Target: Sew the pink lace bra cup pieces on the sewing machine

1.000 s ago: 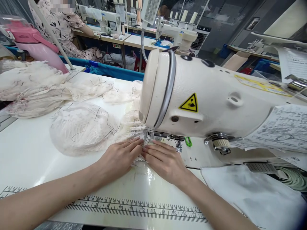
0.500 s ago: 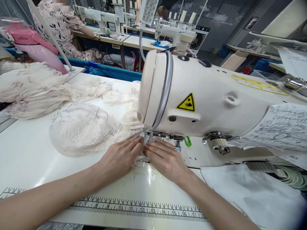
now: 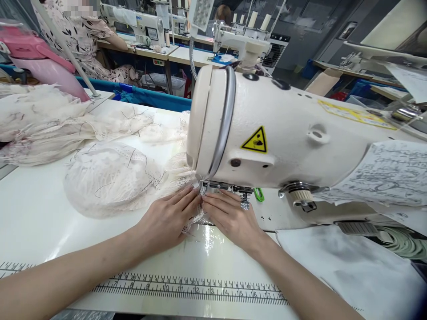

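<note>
Lace fabric point(image 3: 133, 182) lies beneath left hand point(image 3: 168, 218) and right hand point(image 3: 235, 218), fingers outstretched; printed ruler point(image 3: 196, 291) shows "12".

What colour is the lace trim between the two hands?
The lace trim is off-white, best seen in the head view.

The lace point(image 3: 110, 180) is cream. The white tabletop point(image 3: 33, 213) has black ruler marks point(image 3: 187, 289), the warning triangle point(image 3: 256, 141) yellow and black.
</note>
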The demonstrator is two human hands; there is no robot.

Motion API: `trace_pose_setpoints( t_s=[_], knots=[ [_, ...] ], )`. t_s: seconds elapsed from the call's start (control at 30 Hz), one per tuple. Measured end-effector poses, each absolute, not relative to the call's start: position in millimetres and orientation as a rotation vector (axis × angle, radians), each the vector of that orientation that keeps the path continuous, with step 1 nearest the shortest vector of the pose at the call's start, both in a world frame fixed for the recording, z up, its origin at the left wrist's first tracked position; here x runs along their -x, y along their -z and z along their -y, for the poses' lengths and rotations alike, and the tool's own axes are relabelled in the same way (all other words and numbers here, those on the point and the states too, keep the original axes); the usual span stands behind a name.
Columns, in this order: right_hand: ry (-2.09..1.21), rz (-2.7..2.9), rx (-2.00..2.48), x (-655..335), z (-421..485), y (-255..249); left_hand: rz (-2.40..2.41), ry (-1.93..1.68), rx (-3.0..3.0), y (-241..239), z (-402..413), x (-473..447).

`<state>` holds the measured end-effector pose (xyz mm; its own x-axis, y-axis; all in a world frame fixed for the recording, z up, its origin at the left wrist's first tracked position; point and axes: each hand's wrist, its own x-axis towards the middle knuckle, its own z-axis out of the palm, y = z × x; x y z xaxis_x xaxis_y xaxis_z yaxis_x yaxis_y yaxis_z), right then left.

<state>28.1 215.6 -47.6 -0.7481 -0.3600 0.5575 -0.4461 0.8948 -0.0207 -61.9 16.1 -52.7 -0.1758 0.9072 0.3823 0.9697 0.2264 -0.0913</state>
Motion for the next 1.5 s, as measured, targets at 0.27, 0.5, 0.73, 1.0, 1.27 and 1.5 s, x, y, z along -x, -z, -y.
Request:
trace_pose_setpoints(
  t_s=[0.27, 0.5, 0.73, 1.0, 1.27, 1.5],
  knots=[
    [-0.194, 2.509, -0.543, -28, -220, 43, 2.151, 0.242, 1.727, 53, -19, 60],
    [-0.171, 2.525, -0.500, -28, -224, 46, 2.180, 0.272, 1.742, 53, -21, 60],
    [-0.147, 2.564, -0.488, -28, -226, 48, 2.193, 0.316, 1.727, 52, -23, 63],
    [-0.105, 2.557, -0.515, -25, -227, 53, 2.157, 0.311, 1.758, 55, -24, 70],
    [0.008, 2.528, -0.570, -29, -221, 47, 2.070, 0.262, 1.881, 55, -18, 73],
    [0.016, 2.558, -0.589, -30, -210, 46, 2.121, 0.281, 1.892, 51, -14, 81]
  ],
)
